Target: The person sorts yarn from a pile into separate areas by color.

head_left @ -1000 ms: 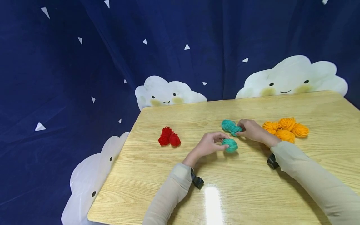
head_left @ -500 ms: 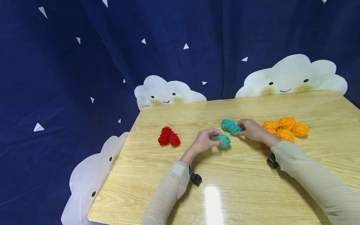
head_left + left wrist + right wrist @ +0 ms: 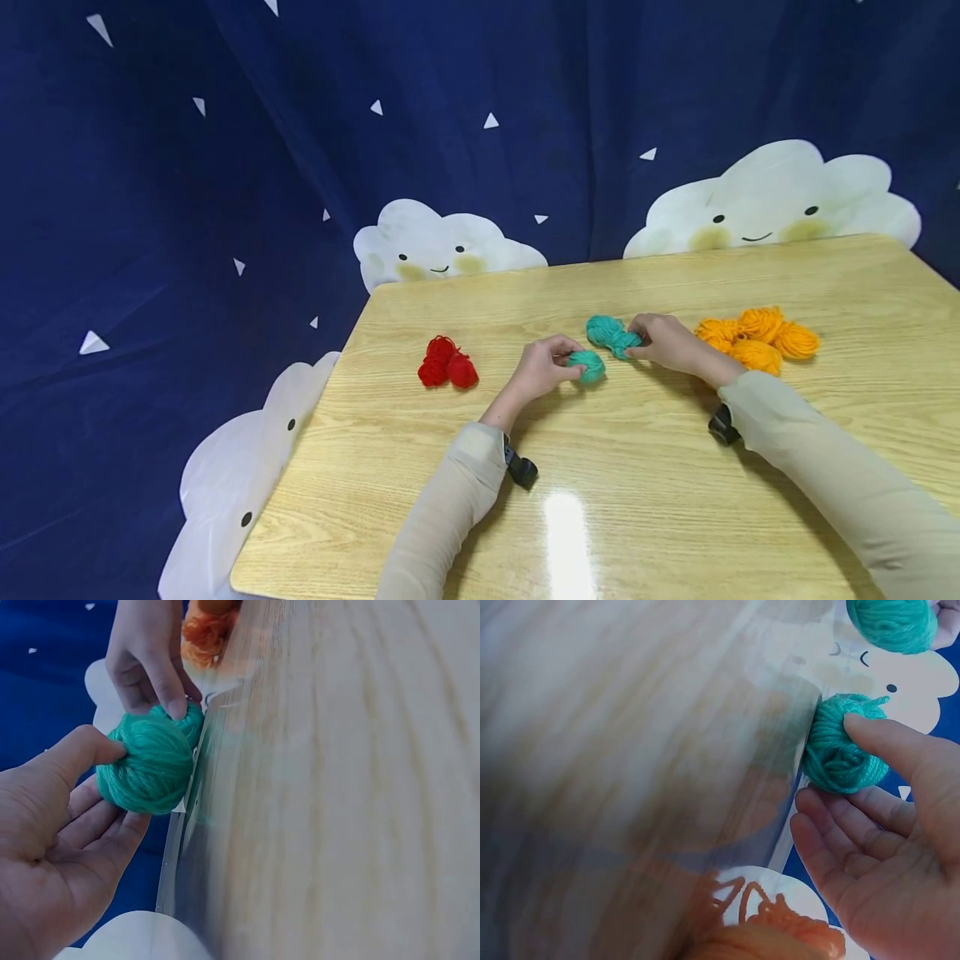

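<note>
My left hand (image 3: pixel 542 367) pinches a teal yarn ball (image 3: pixel 587 367) between thumb and fingers; in the left wrist view this same yarn ball (image 3: pixel 146 769) looks raised off the table, though how far is hard to tell. Farther back, my right hand (image 3: pixel 669 343) grips a second teal yarn ball (image 3: pixel 624 344) that sits on the table. Touching that one on its left is another teal yarn ball (image 3: pixel 600 330). In the right wrist view, the thumb presses the top of the gripped yarn ball (image 3: pixel 840 750) with the fingers beneath.
Red yarn balls (image 3: pixel 447 363) are clustered at the left of the wooden table (image 3: pixel 637 483). Several orange yarn balls (image 3: pixel 759 335) form a group right of my right hand, partly behind the wrist. A blue curtain (image 3: pixel 450 67) with cloud pictures hangs behind the table.
My left hand has carried its teal yarn ball left and slightly toward the back. My right hand keeps its grip in nearly the same place. The head view has shifted slightly.
</note>
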`<state>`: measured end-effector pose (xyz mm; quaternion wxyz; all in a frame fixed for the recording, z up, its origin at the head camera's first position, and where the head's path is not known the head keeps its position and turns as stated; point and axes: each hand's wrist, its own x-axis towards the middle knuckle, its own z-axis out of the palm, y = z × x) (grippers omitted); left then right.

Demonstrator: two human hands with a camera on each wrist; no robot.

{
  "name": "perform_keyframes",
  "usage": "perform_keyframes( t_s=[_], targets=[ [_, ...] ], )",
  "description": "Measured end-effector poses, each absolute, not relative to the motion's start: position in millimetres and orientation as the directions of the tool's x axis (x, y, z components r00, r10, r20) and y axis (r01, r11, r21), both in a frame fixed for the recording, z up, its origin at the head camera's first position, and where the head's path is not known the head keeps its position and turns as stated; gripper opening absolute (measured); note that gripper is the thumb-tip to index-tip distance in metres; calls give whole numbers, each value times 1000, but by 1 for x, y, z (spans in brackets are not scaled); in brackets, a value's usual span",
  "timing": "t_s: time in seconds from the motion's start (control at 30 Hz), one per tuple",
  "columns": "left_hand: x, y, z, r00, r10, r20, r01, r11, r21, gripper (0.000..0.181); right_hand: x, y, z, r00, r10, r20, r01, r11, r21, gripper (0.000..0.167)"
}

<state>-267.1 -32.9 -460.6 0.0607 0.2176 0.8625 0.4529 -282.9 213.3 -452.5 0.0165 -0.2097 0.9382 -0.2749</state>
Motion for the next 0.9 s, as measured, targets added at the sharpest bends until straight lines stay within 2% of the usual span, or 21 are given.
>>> perform_keyframes(
  t_s=[0.9],
  targets=[
    [-273,-24,-460,-929,368,42,250,538,805,26,-284,213,-453,-904,-418,86,-399,756,-519,27]
  ],
)
